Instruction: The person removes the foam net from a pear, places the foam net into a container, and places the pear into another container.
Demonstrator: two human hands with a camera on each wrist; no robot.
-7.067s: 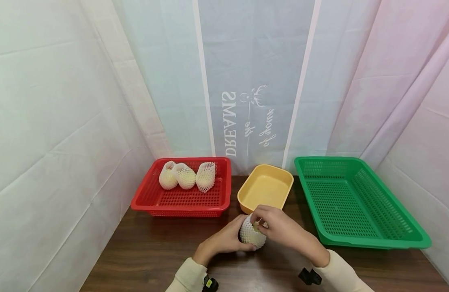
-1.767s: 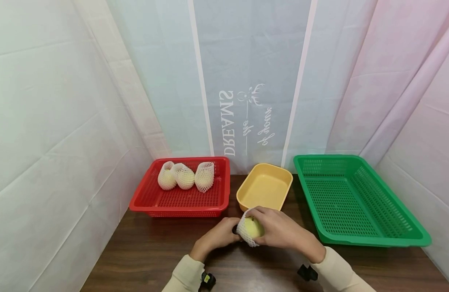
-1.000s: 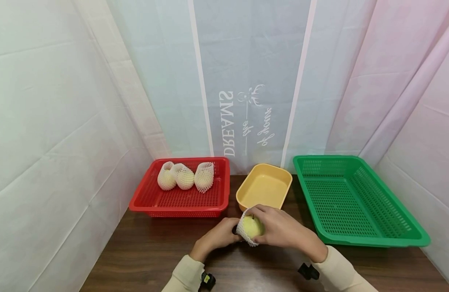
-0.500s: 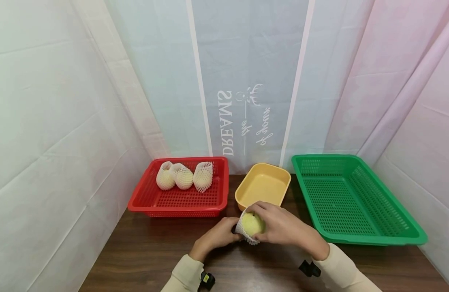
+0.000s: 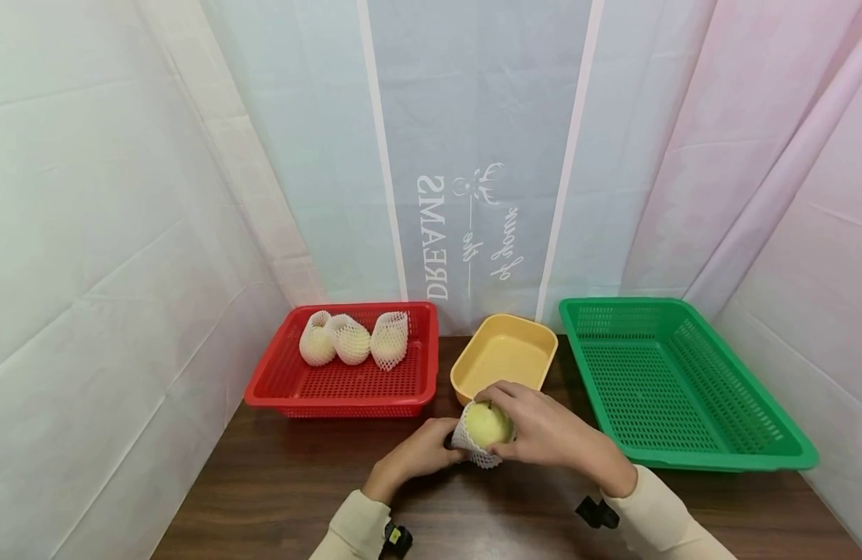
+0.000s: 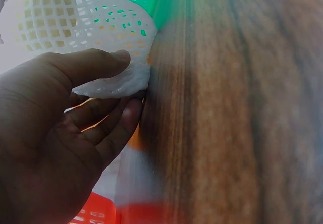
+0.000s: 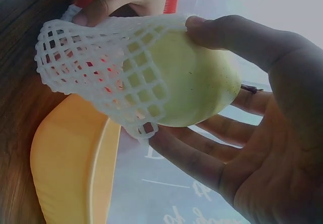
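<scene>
A pale yellow-green pear (image 5: 488,425) sits partly out of its white foam net sleeve (image 7: 75,62), stem end bare. My right hand (image 5: 543,428) grips the pear, thumb on one side and fingers on the other, as the right wrist view shows. The loose lower end of the net (image 6: 113,30) is pinched between the thumb and fingers of my left hand (image 5: 420,451). In the right wrist view the net still wraps the pear's lower part, and its tail hangs slack beyond the fruit. Both hands are close over the wooden table.
Back left, a red basket (image 5: 361,400) contains three net-wrapped fruits (image 5: 350,340). A yellow tray (image 5: 504,362) stands right behind the hands, with a large green basket (image 5: 658,389) to its right. Fabric walls (image 5: 487,117) enclose the back and sides of the table (image 5: 277,482).
Seven seconds ago the net covered most of the pear and my right fingers picked at its top. Since then the pear has come partly out, rising slightly in my right hand over the last second.
</scene>
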